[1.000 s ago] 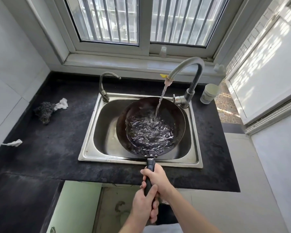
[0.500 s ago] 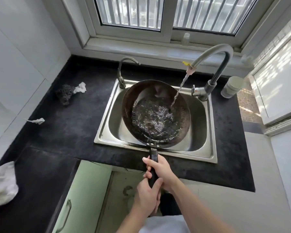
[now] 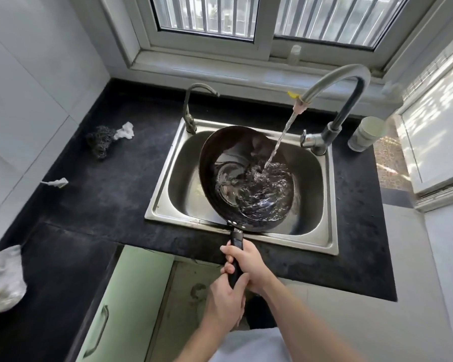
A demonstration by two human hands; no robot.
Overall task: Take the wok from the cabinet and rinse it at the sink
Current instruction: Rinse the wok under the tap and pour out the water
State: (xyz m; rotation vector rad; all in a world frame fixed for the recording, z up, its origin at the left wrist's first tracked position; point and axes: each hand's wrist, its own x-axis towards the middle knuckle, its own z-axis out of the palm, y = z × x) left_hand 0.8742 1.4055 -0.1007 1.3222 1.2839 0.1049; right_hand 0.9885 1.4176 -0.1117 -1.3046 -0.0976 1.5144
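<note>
Daylight comes through the barred window [image 3: 262, 19]; white tiles cover the left wall [image 3: 32, 74], and sun dapples a white panel [image 3: 437, 142] beside the black tabletop [image 3: 110, 184].

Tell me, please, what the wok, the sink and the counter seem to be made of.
Wok: dark metal, likely carbon steel or iron, going by its thin, matte black wall. Sink: stainless steel, brushed and reflective. Counter: probably black stone, speckled and dull.

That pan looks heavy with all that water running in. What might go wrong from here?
The wok is tilted, its water pooled on the right, so it may slosh over the rim. Both the left hand and right hand grip only the thin handle, which might twist. Spills over the sink's front edge could drip into the open cabinet below.
</note>
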